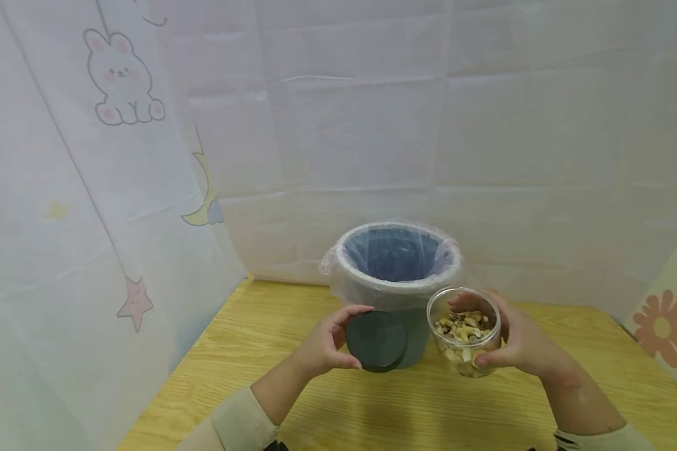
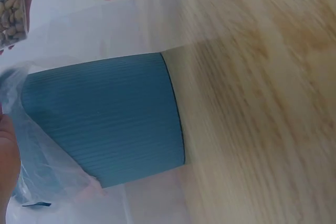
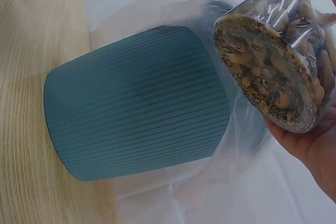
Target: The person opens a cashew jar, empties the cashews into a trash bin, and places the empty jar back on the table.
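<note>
In the head view my left hand (image 1: 331, 341) grips a round black lid (image 1: 377, 341) by its left edge, thumb below and fingers above. My right hand (image 1: 521, 338) holds a clear plastic jar (image 1: 467, 363) from its right side, tilted with its uncovered mouth facing me. Nuts (image 1: 468, 327), among them pale curved cashews, fill its lower part. From the right wrist view, brown crumbs show against the jar's base (image 3: 268, 74). Both hands are raised in front of a blue-green ribbed bin (image 1: 414, 351), the jar just right of the lid.
The bin stands on a wood-grain table (image 1: 293, 407), a clear plastic bag (image 1: 344, 282) folded over its white rim. Behind hangs a pale sheet (image 1: 338, 144); another printed sheet (image 1: 62, 207) with a rabbit, moon and star covers the left side.
</note>
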Motion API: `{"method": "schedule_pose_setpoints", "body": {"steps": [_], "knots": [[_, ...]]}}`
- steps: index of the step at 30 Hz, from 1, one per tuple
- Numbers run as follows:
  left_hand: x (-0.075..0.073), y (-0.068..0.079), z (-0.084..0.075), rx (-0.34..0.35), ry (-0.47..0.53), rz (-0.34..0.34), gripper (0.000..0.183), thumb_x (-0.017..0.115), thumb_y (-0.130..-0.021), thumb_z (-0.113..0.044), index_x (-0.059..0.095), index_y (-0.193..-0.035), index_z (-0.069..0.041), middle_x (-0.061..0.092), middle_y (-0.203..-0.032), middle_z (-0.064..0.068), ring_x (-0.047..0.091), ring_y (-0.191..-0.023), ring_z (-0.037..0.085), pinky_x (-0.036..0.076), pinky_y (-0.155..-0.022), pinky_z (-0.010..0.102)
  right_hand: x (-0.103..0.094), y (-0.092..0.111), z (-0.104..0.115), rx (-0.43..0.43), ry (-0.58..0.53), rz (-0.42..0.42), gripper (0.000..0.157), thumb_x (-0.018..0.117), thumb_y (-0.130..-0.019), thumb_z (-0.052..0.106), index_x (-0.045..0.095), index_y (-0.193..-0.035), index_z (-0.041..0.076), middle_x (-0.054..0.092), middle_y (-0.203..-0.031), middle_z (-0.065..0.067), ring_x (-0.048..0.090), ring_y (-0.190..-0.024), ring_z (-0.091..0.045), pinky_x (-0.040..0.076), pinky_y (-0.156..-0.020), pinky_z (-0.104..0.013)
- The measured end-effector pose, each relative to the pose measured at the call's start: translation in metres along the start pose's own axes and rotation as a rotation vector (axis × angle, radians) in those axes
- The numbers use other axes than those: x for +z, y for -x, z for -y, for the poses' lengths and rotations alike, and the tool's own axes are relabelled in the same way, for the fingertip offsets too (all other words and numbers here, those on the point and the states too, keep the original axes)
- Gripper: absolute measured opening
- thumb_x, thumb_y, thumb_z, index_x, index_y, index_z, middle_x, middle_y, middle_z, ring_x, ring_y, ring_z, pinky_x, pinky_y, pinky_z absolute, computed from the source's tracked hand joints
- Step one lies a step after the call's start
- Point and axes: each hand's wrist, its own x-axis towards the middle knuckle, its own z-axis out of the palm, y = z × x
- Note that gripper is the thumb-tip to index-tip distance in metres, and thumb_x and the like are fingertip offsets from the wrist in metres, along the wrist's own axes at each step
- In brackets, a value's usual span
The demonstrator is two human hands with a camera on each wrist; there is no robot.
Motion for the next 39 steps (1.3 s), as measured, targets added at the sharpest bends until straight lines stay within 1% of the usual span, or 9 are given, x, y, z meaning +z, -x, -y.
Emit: {"method": "schedule_pose_setpoints", "body": {"steps": [4, 8, 12, 17, 20, 27, 33, 35, 39], "knots": [[-0.003, 0.004, 0.006, -0.043, -0.018, 0.001, 0.093, 0.077, -0.069, -0.038, 0.03, -0.134, 0.01, 0.042, -0.127, 0.028, 0.049, -0.113, 0.016, 0.043, -0.093, 0.031, 0.0, 0.0, 0.0, -0.002, 0.0, -0.004, 0.082, 0.076, -0.057, -0.007, 0.035, -0.127, -0.015, 0.049, -0.124, -0.022, 0.049, -0.116, -0.023, 0.046, -0.087, -0.023], [-0.006, 0.007, 0.011, -0.07, -0.023, 0.026, 0.092, 0.077, -0.069, -0.037, 0.032, -0.134, 0.009, 0.041, -0.125, 0.033, 0.05, -0.112, 0.015, 0.044, -0.092, 0.031, 0.001, 0.0, 0.0, 0.003, -0.009, -0.002, 0.081, 0.075, -0.057, -0.008, 0.035, -0.128, -0.015, 0.049, -0.123, -0.022, 0.049, -0.115, -0.023, 0.046, -0.087, -0.023], [-0.01, 0.011, 0.017, -0.118, -0.056, 0.066, 0.087, 0.077, -0.07, -0.033, 0.034, -0.135, 0.005, 0.044, -0.128, 0.027, 0.05, -0.116, 0.019, 0.042, -0.096, 0.034, 0.001, -0.001, 0.001, -0.002, -0.007, -0.004, 0.082, 0.075, -0.056, -0.009, 0.034, -0.128, -0.016, 0.049, -0.124, -0.022, 0.049, -0.115, -0.023, 0.045, -0.088, -0.023], [-0.014, 0.014, 0.023, -0.246, -0.155, 0.106, 0.078, 0.077, -0.072, -0.018, 0.036, -0.137, -0.006, 0.045, -0.134, 0.013, 0.045, -0.122, 0.018, 0.037, -0.101, 0.031, 0.002, -0.002, 0.0, -0.004, -0.004, -0.012, 0.083, 0.075, -0.055, -0.01, 0.035, -0.127, -0.015, 0.049, -0.123, -0.022, 0.049, -0.115, -0.023, 0.045, -0.088, -0.022], [-0.015, 0.015, 0.026, -0.303, -0.184, 0.109, 0.077, 0.077, -0.072, -0.008, 0.036, -0.137, -0.007, 0.045, -0.134, 0.012, 0.044, -0.124, 0.018, 0.036, -0.101, 0.029, 0.002, -0.001, 0.0, 0.001, -0.003, -0.012, 0.083, 0.076, -0.055, -0.009, 0.035, -0.127, -0.015, 0.049, -0.123, -0.022, 0.049, -0.115, -0.023, 0.045, -0.087, -0.022], [-0.013, 0.013, 0.017, -0.31, -0.199, 0.11, 0.077, 0.078, -0.071, -0.014, 0.037, -0.134, 0.001, 0.046, -0.132, 0.019, 0.045, -0.122, 0.016, 0.037, -0.1, 0.026, 0.002, -0.001, -0.001, -0.019, -0.007, -0.012, 0.083, 0.076, -0.054, -0.01, 0.035, -0.127, -0.016, 0.049, -0.123, -0.022, 0.049, -0.115, -0.023, 0.044, -0.089, -0.022], [-0.015, 0.016, 0.034, -0.312, -0.252, 0.121, 0.075, 0.077, -0.068, 0.002, 0.04, -0.133, -0.002, 0.05, -0.128, 0.015, 0.048, -0.119, 0.016, 0.038, -0.099, 0.027, 0.0, -0.003, 0.0, -0.02, -0.005, -0.011, 0.082, 0.076, -0.055, -0.008, 0.035, -0.127, -0.016, 0.048, -0.124, -0.022, 0.049, -0.116, -0.023, 0.045, -0.089, -0.023], [-0.016, 0.017, 0.041, -0.34, -0.272, 0.126, 0.076, 0.078, -0.067, 0.002, 0.041, -0.133, -0.006, 0.052, -0.127, 0.01, 0.049, -0.118, 0.014, 0.038, -0.099, 0.026, 0.0, -0.003, 0.0, -0.012, -0.004, -0.008, 0.082, 0.076, -0.057, -0.008, 0.035, -0.127, -0.015, 0.048, -0.124, -0.022, 0.049, -0.116, -0.023, 0.046, -0.087, -0.024], [-0.015, 0.017, 0.047, -0.379, -0.357, 0.176, 0.076, 0.08, -0.067, -0.008, 0.042, -0.133, -0.009, 0.052, -0.127, 0.002, 0.048, -0.117, 0.01, 0.037, -0.1, 0.025, -0.002, -0.002, 0.001, -0.003, 0.003, -0.008, 0.082, 0.076, -0.058, -0.007, 0.035, -0.128, -0.015, 0.048, -0.125, -0.022, 0.048, -0.117, -0.022, 0.047, -0.085, -0.024]]}}
